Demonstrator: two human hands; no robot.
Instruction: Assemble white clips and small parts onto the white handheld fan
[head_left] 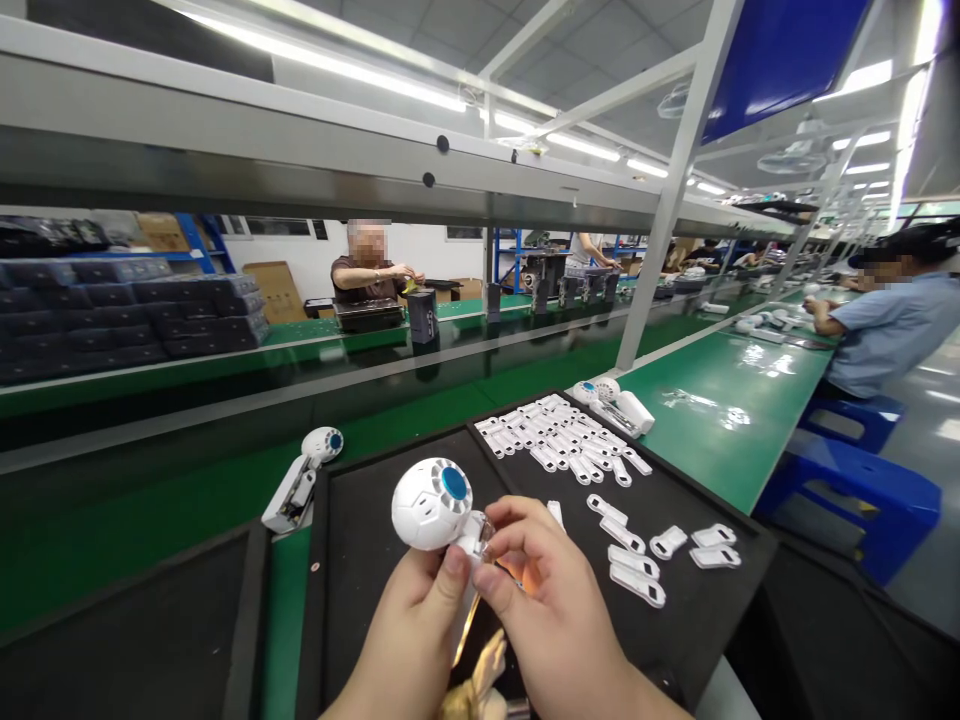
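A white handheld fan [421,508] with a round head and a blue centre is held up over the black tray [360,585]. My left hand [405,630] is closed around the fan below its head, thumb on the neck. With bent fingers, my right hand [559,610] pinches the neck joint from the right side. What exactly lies between its fingertips is mostly hidden. Behind my hands, many small white elongated covers [536,435] with dark windows lie on the tray, and a few looser ones [634,575] are closer to me.
Another white fan [296,490] with an open handle lies left of the tray. More fan pieces [615,405] sit behind its far corner. A conveyor [360,390] runs beyond. One person [367,280] works across it, another [892,310] sits at right near a blue stool [862,490].
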